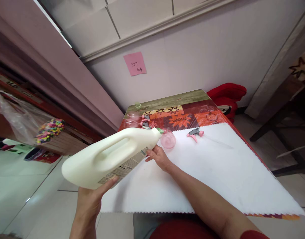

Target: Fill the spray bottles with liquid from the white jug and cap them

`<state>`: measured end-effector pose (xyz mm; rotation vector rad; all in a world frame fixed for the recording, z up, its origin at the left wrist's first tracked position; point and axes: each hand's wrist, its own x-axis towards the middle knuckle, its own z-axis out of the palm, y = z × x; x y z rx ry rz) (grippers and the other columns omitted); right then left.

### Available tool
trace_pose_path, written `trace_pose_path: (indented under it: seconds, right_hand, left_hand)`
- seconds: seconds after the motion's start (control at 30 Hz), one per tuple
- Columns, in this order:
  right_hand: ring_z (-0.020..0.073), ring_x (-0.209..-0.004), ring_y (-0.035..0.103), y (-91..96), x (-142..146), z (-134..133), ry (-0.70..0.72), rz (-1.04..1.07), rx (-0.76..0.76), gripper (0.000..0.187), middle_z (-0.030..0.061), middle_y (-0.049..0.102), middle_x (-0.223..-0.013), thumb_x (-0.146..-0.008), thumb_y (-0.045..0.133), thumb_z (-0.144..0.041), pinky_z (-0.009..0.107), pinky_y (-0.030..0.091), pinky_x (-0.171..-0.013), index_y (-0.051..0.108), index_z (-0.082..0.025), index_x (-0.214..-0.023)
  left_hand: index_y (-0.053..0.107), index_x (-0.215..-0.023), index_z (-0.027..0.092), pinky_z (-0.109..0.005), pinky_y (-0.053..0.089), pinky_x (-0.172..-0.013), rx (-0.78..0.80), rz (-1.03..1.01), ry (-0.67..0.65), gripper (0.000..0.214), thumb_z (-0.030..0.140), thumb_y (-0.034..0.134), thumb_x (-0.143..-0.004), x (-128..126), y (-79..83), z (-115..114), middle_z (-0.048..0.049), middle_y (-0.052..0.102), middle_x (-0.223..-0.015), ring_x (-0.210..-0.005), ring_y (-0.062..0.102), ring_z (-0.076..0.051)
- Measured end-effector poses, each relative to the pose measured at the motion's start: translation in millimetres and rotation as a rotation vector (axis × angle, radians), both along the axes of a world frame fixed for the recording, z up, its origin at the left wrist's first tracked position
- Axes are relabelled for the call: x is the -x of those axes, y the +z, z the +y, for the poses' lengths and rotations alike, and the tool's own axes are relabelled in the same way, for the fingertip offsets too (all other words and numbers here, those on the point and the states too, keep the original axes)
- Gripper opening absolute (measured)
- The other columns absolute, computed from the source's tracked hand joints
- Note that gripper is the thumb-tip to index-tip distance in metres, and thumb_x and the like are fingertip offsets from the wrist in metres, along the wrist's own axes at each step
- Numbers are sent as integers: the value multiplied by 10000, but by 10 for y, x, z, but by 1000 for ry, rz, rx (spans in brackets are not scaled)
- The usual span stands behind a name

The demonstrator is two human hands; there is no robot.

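I hold a large white jug (110,157) with a moulded handle, tipped over so its mouth points at a small pink bottle (168,138) on the white cloth (217,172). My left hand (91,199) grips the jug's base from below. My right hand (159,156) supports the jug near its neck, fingers curled against its label side. A small green funnel (161,131) shows at the pink bottle's mouth, right by the jug's opening. A pink and grey spray trigger (195,133) with its tube lies on the cloth to the right.
At the table's far left stand clear bottles (132,119), another pink spray head (145,122) and a green cap (138,105). A pink note (134,63) is stuck on the wall. A red bag (227,96) lies behind the table, and a dark chair (286,132) stands at the right.
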<state>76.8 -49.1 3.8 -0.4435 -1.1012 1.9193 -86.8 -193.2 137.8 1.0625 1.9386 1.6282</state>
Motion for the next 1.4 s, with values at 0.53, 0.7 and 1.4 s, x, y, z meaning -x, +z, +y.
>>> trace_pose_path:
  seconds: [0.53,0.7,1.4]
  right_hand:
    - [193,-829,702,11,-1,-3,5,8,6,604,95,732,-1021,-747,734,-632,310,575,-673,603,-171,-1117]
    - [188,-824,698,20,-3,-7,7,8,13,607,95,731,-1026,-745,742,-623,310,575,-674,606,-171,-1128]
    - [198,-832,701,23,-6,-1,3,-1,5,611,97,731,-1024,-747,732,-637,320,581,-678,608,-171,-1121]
  left_hand:
    - [646,-1269,226,-407,571,-971,8,0,-3,815,274,940,-510,37,-22,-24,-79,717,-1232,-1227,619,-316]
    - [639,-1286,236,-346,587,-935,5,-11,-23,810,242,935,-531,70,-46,-34,-70,706,-1264,-1218,627,-290]
    - [632,-1299,217,-424,576,-963,24,-5,0,852,273,939,-506,20,-1,-19,-94,723,-1224,-1225,621,-332]
